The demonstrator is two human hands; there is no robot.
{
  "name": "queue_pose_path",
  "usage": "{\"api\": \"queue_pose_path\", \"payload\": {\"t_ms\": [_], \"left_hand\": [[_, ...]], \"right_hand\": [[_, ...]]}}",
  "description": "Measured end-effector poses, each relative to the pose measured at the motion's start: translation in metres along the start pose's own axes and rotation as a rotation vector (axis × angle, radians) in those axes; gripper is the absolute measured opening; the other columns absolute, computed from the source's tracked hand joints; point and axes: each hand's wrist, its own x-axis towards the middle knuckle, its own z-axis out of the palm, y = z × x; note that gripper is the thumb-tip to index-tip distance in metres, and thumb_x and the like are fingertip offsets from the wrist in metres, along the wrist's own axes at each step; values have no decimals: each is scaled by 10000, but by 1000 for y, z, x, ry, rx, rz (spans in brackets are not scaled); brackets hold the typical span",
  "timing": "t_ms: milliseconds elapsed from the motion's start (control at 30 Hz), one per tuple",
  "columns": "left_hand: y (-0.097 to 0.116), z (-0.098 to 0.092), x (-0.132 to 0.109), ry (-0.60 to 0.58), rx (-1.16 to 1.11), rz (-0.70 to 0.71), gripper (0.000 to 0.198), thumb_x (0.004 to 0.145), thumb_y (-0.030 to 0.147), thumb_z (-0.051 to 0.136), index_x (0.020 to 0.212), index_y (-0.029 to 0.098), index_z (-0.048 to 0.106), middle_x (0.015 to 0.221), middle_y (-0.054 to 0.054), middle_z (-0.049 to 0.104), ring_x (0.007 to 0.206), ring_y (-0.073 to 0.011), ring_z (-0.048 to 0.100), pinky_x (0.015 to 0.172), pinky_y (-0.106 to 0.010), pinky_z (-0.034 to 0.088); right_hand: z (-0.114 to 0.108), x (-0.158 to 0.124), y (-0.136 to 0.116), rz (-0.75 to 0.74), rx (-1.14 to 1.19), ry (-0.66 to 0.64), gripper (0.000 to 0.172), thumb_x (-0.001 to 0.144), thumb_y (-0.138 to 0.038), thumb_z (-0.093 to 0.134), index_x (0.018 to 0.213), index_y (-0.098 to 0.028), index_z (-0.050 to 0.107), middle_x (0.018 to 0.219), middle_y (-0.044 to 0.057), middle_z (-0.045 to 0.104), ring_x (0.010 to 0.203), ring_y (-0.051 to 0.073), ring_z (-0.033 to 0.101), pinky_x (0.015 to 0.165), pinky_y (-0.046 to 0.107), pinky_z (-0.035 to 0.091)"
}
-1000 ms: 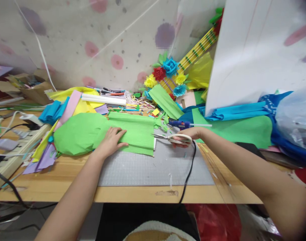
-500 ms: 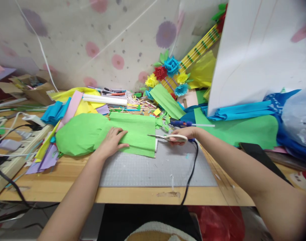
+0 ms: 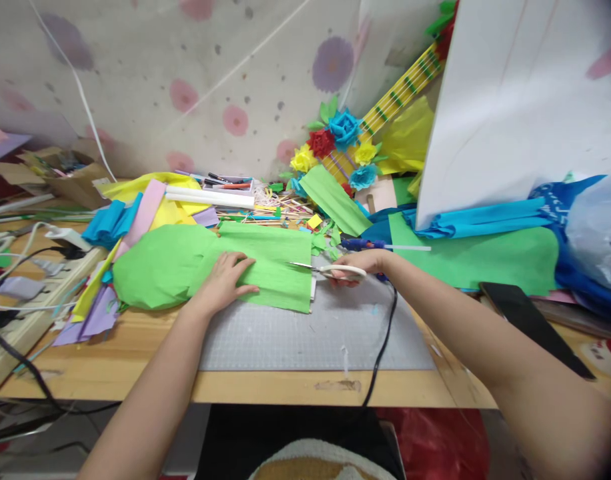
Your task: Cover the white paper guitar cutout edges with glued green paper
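Green crepe paper covers a flat shape with a rounded left part and a straight right edge, lying over the grey cutting mat. My left hand rests on the paper with its fingers apart, pressing it down. In my right hand are scissors with white handles, the fingers wrapped round the loops. Their blades point left and lie over the right part of the green paper. A white edge shows below the paper on the right. Just behind my right hand lies a blue glue gun with a clear stick.
Green scraps, thin sticks and pens fill the back of the table. A yellow guitar shape with paper flowers leans on the wall. At left is a power strip with cables; at right, a black phone and blue crepe paper.
My right hand and the scissors have moved slightly left, the blades farther over the green paper. My left hand stays in place on it.
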Motion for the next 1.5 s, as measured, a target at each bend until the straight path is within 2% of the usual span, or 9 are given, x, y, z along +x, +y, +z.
{"api": "queue_pose_path", "payload": {"t_ms": [233, 500, 733, 900, 1000, 1267, 1500], "left_hand": [[0, -5, -1, -5, 20, -3, 549, 747, 492, 635, 1207, 213, 529, 1168, -95, 505, 1098, -264, 434, 974, -426, 378], [0, -7, 0, -22, 3, -22, 533, 753, 494, 627, 1195, 207, 545, 1172, -96, 549, 1089, -257, 475, 962, -417, 397], [5, -17, -4, -76, 23, -37, 419, 824, 434, 560, 1156, 179, 578, 1196, -95, 599, 1101, -240, 535, 968, -390, 423], [6, -12, -12, -37, 20, -16, 421, 868, 419, 490, 1184, 153, 574, 1259, -98, 579, 1163, -229, 520, 1009, -391, 412], [6, -6, -13, -1, 12, -19, 418, 881, 426, 462, 1162, 147, 594, 1262, -100, 581, 1181, -223, 518, 1038, -398, 393], [9, -2, -15, 11, -26, -67, 435, 898, 453, 405, 1169, 172, 599, 1295, -81, 554, 1228, -201, 488, 1055, -397, 386], [8, -1, -14, 8, -62, -91, 434, 899, 462, 393, 1172, 192, 596, 1300, -67, 550, 1234, -189, 482, 1070, -401, 367]], "right_hand": [[-2, 7, -15, 56, -43, -7, 618, 557, -707, 651, 766, -135, 545, 546, -51, 450, 480, 56, 401, 423, 202, 302], [-3, 8, -10, 51, -57, 24, 614, 572, -742, 610, 667, -150, 480, 536, -45, 452, 445, 51, 409, 401, 199, 292], [-4, 10, -12, 62, -60, 36, 642, 540, -744, 631, 716, -143, 490, 573, -46, 469, 467, 50, 427, 408, 197, 300], [-9, 15, -18, 59, -63, -49, 633, 522, -719, 662, 728, -147, 488, 607, -49, 475, 481, 42, 425, 418, 193, 312], [-15, 19, -21, 104, -90, -84, 615, 561, -712, 648, 747, -145, 499, 599, -48, 471, 488, 47, 438, 427, 191, 329], [-17, 35, -34, 125, -101, -82, 660, 562, -751, 618, 789, -140, 517, 608, -39, 474, 493, 54, 442, 426, 187, 330], [-13, 37, -27, 25, -38, -40, 613, 585, -724, 628, 715, -143, 485, 589, -41, 456, 462, 38, 404, 397, 178, 296]]}}
